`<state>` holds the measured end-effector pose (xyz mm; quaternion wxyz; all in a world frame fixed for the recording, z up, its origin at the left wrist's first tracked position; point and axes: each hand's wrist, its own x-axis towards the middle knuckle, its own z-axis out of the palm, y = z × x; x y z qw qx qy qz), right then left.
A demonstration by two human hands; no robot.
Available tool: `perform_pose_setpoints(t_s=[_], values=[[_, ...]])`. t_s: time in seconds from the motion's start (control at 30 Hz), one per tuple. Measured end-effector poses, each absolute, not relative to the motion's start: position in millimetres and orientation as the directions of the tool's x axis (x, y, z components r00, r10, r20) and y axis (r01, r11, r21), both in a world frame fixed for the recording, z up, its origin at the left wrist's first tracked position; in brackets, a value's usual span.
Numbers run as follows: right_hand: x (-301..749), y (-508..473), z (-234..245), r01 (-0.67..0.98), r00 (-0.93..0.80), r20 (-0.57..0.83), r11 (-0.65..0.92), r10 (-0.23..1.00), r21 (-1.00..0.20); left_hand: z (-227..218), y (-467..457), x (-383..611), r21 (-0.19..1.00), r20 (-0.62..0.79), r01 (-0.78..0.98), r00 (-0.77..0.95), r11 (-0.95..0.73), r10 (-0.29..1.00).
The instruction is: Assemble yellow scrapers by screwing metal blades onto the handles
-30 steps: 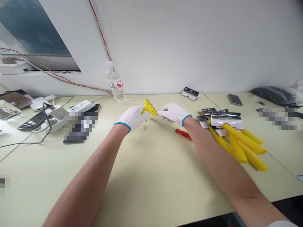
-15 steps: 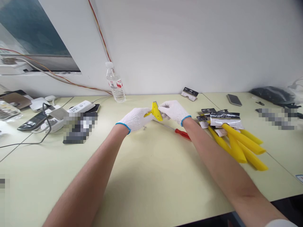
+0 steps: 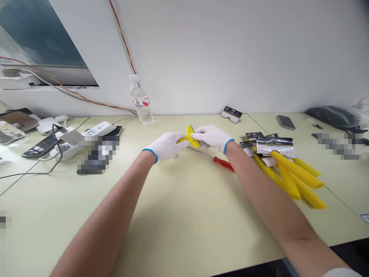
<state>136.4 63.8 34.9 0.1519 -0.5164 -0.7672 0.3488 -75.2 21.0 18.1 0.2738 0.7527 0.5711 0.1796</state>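
Observation:
Both my hands wear white knit gloves with blue cuffs. My left hand (image 3: 165,144) is closed on the handle end of a small yellow scraper (image 3: 190,136), held above the pale green table (image 3: 184,207). My right hand (image 3: 211,137) pinches the scraper's wide head from the right. A grey blade edge shows at the top of the head. A red-handled screwdriver (image 3: 219,161) lies on the table just below my right hand. Small screws (image 3: 176,156) rest under my left hand.
A pile of yellow-handled scrapers in card packaging (image 3: 284,163) lies to the right. A water bottle (image 3: 140,100) stands by the wall. Power strips, cables and devices (image 3: 72,142) crowd the left. A phone (image 3: 286,121) and a dark bag (image 3: 334,115) are far right.
The scraper has turned from flat to more upright and shifted right, and my right hand has closed on its head. Both hands sit closer together.

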Motion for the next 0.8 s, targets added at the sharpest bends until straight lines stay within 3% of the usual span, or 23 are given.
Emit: perform_pose_setpoints(t_s=[0.2,0.5,0.8], values=[[130.1,62.7,29.9,0.7,-0.406,-0.108,0.232,0.908,-0.675,14.6,21.9,-75.4,0.647,-0.067,0.741,0.292,-0.181,0.954],[132.4,78.7,18.9,0.632,-0.568,0.042,0.469,0.822,-0.617,12.4,21.5,-64.8,0.686,-0.028,0.721,0.157,-0.095,0.987],[133.7,71.4,31.2,0.647,-0.545,0.074,0.474,0.835,-0.598,17.6,8.3,-61.7,0.762,-0.02,0.645,0.121,-0.063,0.992]])
